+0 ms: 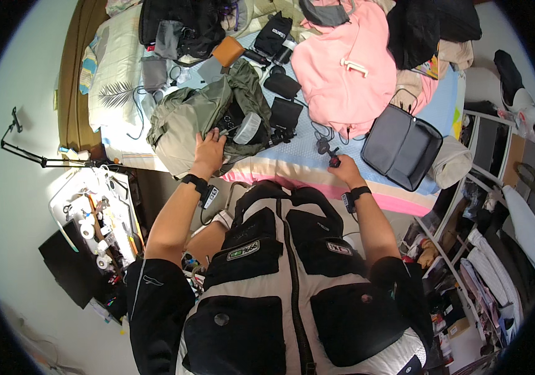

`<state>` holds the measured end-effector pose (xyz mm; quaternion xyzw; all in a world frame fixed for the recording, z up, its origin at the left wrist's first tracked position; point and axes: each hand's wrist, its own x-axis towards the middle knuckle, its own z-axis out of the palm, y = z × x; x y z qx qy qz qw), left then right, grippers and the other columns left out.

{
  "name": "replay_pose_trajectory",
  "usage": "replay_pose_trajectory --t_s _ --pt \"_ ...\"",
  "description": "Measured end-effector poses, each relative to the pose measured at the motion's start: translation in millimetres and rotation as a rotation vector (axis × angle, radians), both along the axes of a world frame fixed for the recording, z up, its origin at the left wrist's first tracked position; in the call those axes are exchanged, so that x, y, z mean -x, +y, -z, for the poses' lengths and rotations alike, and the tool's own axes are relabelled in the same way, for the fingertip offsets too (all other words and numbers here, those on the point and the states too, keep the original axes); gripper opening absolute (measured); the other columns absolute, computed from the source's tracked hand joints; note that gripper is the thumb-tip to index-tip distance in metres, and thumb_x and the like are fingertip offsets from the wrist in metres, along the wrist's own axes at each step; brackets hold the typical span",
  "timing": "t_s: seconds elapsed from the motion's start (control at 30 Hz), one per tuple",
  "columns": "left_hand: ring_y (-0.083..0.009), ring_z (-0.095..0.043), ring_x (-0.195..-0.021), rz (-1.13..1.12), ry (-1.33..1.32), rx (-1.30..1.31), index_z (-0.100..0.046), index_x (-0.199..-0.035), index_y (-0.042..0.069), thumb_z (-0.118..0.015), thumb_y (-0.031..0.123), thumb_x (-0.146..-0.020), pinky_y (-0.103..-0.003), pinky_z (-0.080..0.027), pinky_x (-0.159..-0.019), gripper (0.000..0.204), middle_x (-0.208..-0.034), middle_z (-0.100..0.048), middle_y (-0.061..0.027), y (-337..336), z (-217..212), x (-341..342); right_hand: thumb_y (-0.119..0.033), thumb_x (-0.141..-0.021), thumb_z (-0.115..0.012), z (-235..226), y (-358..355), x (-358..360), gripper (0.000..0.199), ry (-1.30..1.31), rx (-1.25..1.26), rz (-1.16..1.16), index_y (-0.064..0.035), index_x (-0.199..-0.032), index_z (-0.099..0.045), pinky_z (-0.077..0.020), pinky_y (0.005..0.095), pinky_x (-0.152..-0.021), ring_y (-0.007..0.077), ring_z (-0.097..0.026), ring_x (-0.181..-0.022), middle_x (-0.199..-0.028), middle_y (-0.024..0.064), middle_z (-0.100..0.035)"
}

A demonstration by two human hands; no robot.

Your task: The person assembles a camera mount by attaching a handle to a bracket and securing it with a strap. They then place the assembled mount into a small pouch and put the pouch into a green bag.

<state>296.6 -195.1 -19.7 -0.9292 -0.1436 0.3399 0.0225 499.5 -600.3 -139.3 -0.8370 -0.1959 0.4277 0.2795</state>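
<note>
On the bed's front edge, an olive-green bag (pixel 177 128) lies with its mouth spread wide. My left hand (pixel 210 151) rests on its near rim, fingers laid out flat. Inside the mouth show a translucent white container (pixel 250 128) and a dark device (pixel 230 119). My right hand (pixel 346 170) is closed around a small dark mount with a round disc-like head (pixel 325 147), held over the bed; its lower part is hidden by my fingers. To its right lies an unzipped dark grey case (pixel 398 147), its two halves spread apart. Black straps circle both my wrists.
A pink hooded sweatshirt (pixel 345 78) spreads behind my right hand. Black pouches (pixel 286 114), cables and an orange-brown case (pixel 228 52) crowd the middle of the bed. A lit, cluttered desk (pixel 102 219) stands left; loaded shelves (pixel 467 187) stand right.
</note>
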Motion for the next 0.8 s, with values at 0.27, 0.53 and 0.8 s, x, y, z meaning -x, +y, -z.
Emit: replay_pose_trajectory --t_s 0.27,0.53,0.8 --pt "-0.0225 -0.040 -0.136 -0.086 -0.078 0.023 -0.054 -0.129 0.016 -0.069 0.020 -0.080 -0.060 -0.024 -0.110 0.051 -0.143 -0.050 -0.0087 8.8 19.9 -0.4 -0.026 -0.065 -0.081 10.2 3.5 10.1 0.033 0.035 -0.039 -0.011 0.0002 -0.076 -0.064 -0.0476 0.0365 -0.062 0.0212 -0.057 -0.062 -0.067 0.0090 -0.063" --pt "-0.0247 -0.046 -0.128 -0.170 -0.110 -0.013 -0.058 -0.125 0.014 -0.065 0.018 -0.080 -0.061 -0.023 -0.110 0.045 -0.126 -0.061 -0.0095 -7.6 26.2 -7.6 -0.030 -0.064 -0.080 8.7 12.7 3.7 0.036 0.015 0.067 -0.076 -0.0010 -0.080 -0.066 -0.0507 0.0355 -0.068 0.0242 -0.064 -0.070 -0.076 0.0128 -0.068" --pt "-0.0242 -0.047 -0.128 -0.127 -0.217 -0.010 -0.062 -0.123 0.014 -0.062 0.018 -0.083 -0.061 -0.020 -0.111 0.040 -0.125 -0.063 -0.0098 -8.7 25.0 4.1 -0.031 -0.067 -0.080 -8.7 6.7 5.9 0.034 0.043 0.000 0.010 -0.0021 -0.078 -0.066 -0.0486 0.0350 -0.064 0.0216 -0.060 -0.063 -0.070 0.0104 -0.066"
